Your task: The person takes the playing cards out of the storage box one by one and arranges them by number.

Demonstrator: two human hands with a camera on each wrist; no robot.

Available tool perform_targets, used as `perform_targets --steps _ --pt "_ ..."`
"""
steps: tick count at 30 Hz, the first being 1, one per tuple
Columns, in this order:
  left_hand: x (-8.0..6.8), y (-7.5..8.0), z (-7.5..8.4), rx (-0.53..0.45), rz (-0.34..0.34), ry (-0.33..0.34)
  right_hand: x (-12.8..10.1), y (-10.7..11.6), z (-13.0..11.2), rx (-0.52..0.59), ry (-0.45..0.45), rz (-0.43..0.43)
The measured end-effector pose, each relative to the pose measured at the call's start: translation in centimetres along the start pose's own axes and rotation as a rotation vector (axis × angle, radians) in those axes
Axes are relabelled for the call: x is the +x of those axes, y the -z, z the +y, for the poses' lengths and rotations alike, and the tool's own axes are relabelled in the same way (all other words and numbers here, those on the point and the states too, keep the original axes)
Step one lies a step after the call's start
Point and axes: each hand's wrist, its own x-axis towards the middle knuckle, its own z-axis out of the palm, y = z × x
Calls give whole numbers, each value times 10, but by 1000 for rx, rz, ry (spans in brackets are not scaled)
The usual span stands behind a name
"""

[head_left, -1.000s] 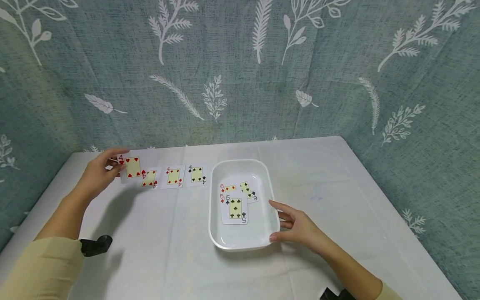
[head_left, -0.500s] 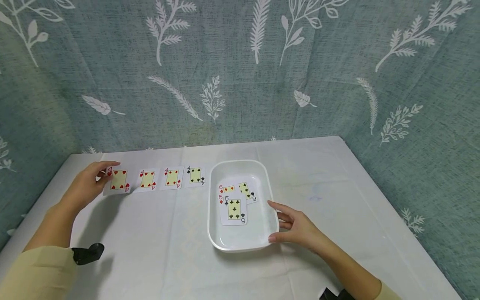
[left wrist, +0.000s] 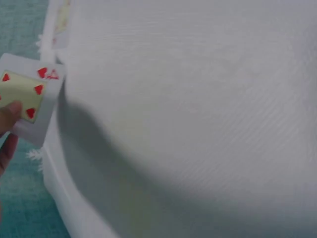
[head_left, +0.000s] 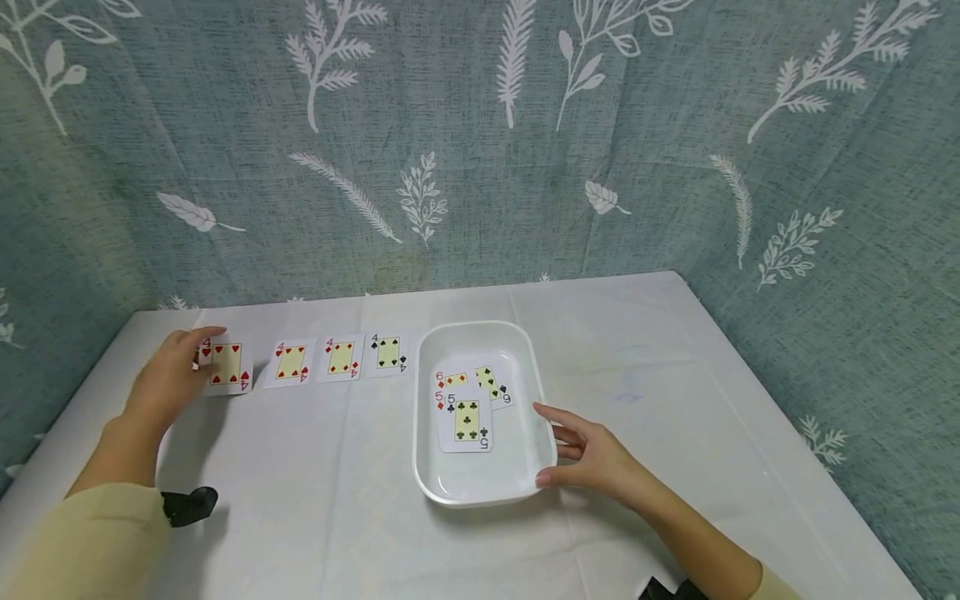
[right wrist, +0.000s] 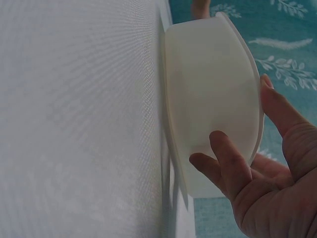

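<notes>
Blue-green cloth (head_left: pixel 480 208) with white leaf patterns hangs behind and at both sides of the table (head_left: pixel 630 333), which has a white cover. From where I stand, leftmost is the person's left hand (head_left: pixel 163 375), holding by the thumb and fingers the edge of a four of hearts (head_left: pixel 234 369). This card is at the left end of a row, and by its shadow it seems to be a little raised from the cover. To its right, after a gap, another four of hearts (head_left: pixel 291 363) lies flat, then a four of diamonds (head_left: pixel 341 358) and a black four (head_left: pixel 388 354), I believe of spades.

Next comes the white tray (head_left: pixel 525 467), with overlapping cards inside. I can read a six of diamonds (head_left: pixel 456 381), a red 5 mostly covered, and on top of it a five of clubs (head_left: pixel 467 425). A spade card (head_left: pixel 489 382) shows a figure like 9, perhaps a 6 upside down. I find no brand name on cards or tray. At the tray's right side, the right hand (head_left: pixel 600 458) grips the rim, with some fingers against the outer wall.

In my judgement, the step in hand is the placing of the held card in the row; it calls for lowering it flat, in line with its neighbours, and then releasing the fingers gently.
</notes>
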Motion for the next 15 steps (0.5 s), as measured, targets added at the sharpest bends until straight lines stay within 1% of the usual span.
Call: perform_targets --steps 3,8,10,15 --pt "1 -7 1 28 14 47 0 1 0 7 -1 -2" --pt "-1 -10 3 9 45 39 0 -1 0 9 6 -6" --pt "-1 -11 3 16 55 40 0 0 0 13 5 -5" --pt "3 -15 4 16 44 44 -1 0 0 21 1 -3"
